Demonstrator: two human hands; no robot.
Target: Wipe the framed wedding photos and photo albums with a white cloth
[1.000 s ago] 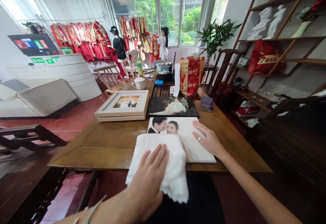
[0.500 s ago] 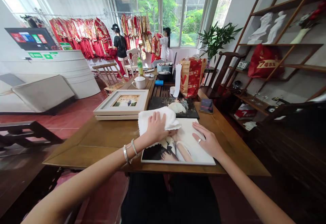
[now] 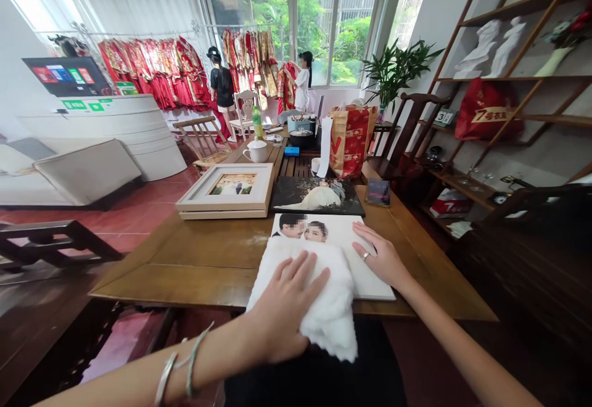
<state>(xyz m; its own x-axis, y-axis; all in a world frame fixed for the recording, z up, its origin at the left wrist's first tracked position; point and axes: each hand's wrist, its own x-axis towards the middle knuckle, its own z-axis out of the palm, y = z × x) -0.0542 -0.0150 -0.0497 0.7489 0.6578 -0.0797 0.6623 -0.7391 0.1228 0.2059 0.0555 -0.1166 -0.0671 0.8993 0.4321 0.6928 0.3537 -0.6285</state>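
Room: a shop interior with a wooden table [image 3: 203,265] in the near centre. A white counter [image 3: 115,129] and a rack of red garments [image 3: 152,71] stand at the far left, and two people stand at the rack by the windows.

On the table, far left, a framed picture [image 3: 229,188] lies flat on a second frame, with a white cup [image 3: 256,150] beyond it.

The left hand [image 3: 287,308] lies palm down on a white cloth [image 3: 333,311] with the fingers spread wide and nothing gripped. The cloth covers the near left part of a white photo print [image 3: 345,234] and hangs over the near table edge. The print lies flat at the near centre of the table, with its far end uncovered.

A dark photo print [image 3: 317,196] lies just beyond it.

The right hand [image 3: 382,259] rests flat on the right part of the white print, with the fingers extended and a ring on one finger, and holds nothing.

A red bag [image 3: 349,139] stands farther back. A wooden shelf unit [image 3: 509,80] fills the right wall.
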